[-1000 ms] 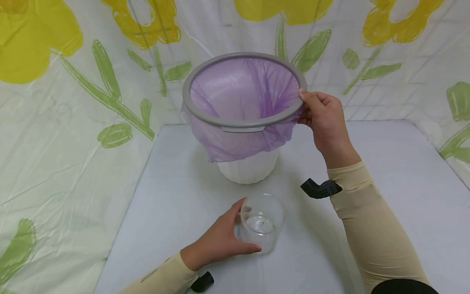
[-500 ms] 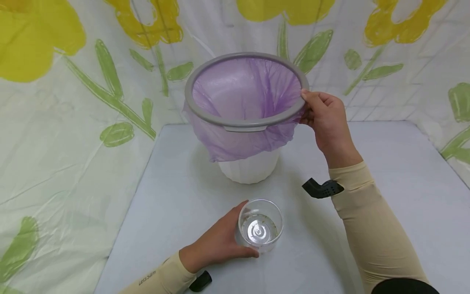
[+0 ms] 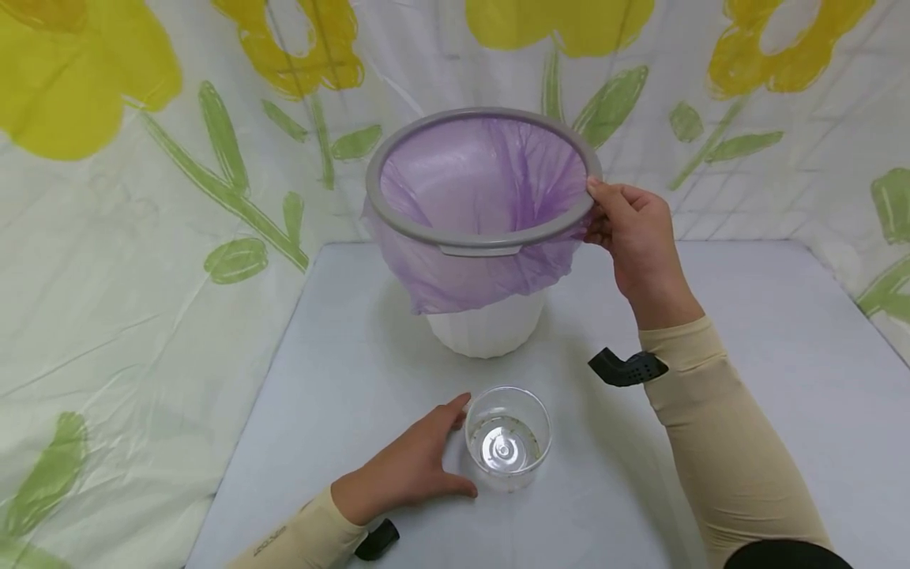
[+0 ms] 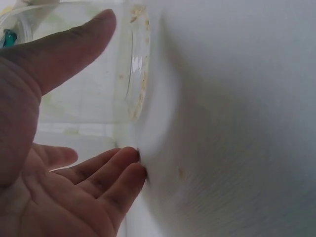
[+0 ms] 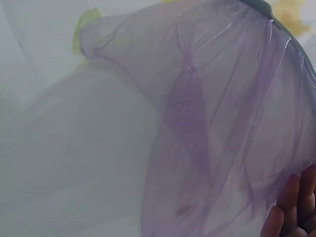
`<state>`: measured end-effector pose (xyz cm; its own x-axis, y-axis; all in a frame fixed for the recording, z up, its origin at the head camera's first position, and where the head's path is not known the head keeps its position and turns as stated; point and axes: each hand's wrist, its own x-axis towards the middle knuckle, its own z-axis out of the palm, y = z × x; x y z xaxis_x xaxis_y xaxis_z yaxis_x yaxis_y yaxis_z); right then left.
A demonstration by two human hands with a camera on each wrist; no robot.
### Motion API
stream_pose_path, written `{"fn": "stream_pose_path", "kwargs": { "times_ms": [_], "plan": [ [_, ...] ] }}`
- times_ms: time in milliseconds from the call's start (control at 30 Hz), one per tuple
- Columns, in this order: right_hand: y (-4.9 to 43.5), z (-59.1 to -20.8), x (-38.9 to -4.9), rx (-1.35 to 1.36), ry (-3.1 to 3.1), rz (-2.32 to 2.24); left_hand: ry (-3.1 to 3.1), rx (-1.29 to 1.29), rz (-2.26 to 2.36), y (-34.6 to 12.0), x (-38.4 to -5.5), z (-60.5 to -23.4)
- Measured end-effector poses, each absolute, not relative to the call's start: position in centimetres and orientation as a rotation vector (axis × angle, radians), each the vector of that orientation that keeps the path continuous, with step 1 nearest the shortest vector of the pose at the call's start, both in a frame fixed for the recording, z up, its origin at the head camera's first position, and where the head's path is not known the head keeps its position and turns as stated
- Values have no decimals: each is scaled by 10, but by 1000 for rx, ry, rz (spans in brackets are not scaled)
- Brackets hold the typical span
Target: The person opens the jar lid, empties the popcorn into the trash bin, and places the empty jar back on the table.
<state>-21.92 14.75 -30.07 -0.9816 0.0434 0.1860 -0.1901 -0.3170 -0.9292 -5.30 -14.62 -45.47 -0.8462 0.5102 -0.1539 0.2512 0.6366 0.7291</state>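
A white trash bin [image 3: 486, 330] with a grey rim [image 3: 426, 231] stands at the middle back of the table. Its purple bag [image 3: 462, 284] lines the inside and folds down over the outside. My right hand [image 3: 636, 241] pinches the rim at its right side, thumb on top; the right wrist view shows its fingers [image 5: 291, 205] curled by the bag [image 5: 182, 128]. In front of the bin, a clear glass cup [image 3: 506, 454] sits upright, small bits round its base. My left hand [image 3: 405, 465] is just left of the cup, thumb and fingers spread; the left wrist view shows the cup [image 4: 84, 101] behind the thumb.
The white table [image 3: 768, 348] reaches back to a hanging sheet [image 3: 398, 47] printed with yellow flowers. A small brownish speck [image 4: 181, 173] lies on the tabletop near the left fingers. Black wrist mounts [image 3: 626, 368] stick out from both sleeves.
The glass cup, tilted in the left hand a second ago, now stands upright on the table. The left hand has let go and drawn back to the left. The right hand keeps its place.
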Motion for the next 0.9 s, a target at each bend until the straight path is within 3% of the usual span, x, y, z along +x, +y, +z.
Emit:
{"fn": "stream_pose_path", "kwargs": {
  "times_ms": [900],
  "plan": [
    [170,-320,-200,249,-1966,2195,2659,653,873,-162,-52,-438]
  ]
}}
